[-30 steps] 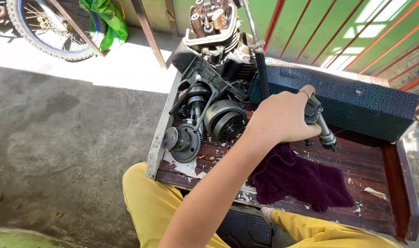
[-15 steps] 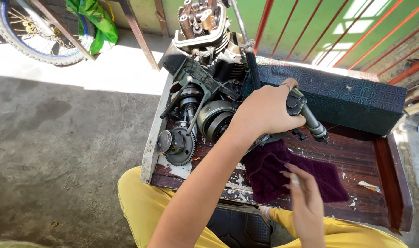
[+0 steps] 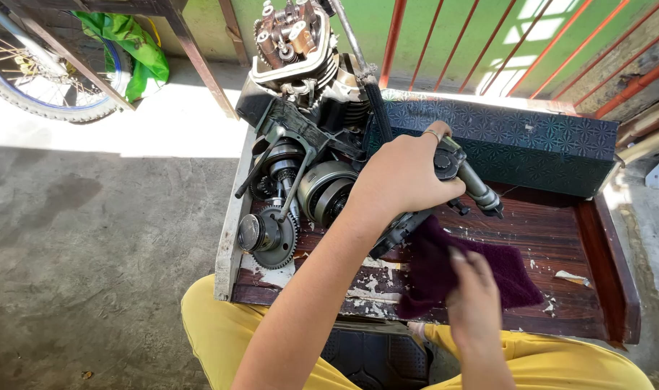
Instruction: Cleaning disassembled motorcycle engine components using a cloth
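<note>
Concrete floor far left, bicycle wheel [image 3: 44, 79] and green bag [image 3: 127, 50] up in the corner, well clear of me. Engine [image 3: 300, 130] sits on the left end of the wooden table [image 3: 604, 253], side cover off, gear [image 3: 271, 235] and clutch drum [image 3: 329, 191] exposed. My left hand [image 3: 405, 177] reaches across and is wrapped tight round a dark metal lever part [image 3: 470, 180], whose stubby end pokes out to the right of my fist, just above the tabletop. It looks like solid metal: stiff, fairly heavy for its size, probably oily, so I'd grip the thick body, not the thin end. Purple cloth [image 3: 452, 267] lies on the table below it, soft and limp, easy to bunch up. My right hand [image 3: 474, 300] rests on the cloth's near edge, fingers curled down into it; pinching or just pressing, can't tell. Dark patterned cushion [image 3: 531, 144] runs along the back.
</note>
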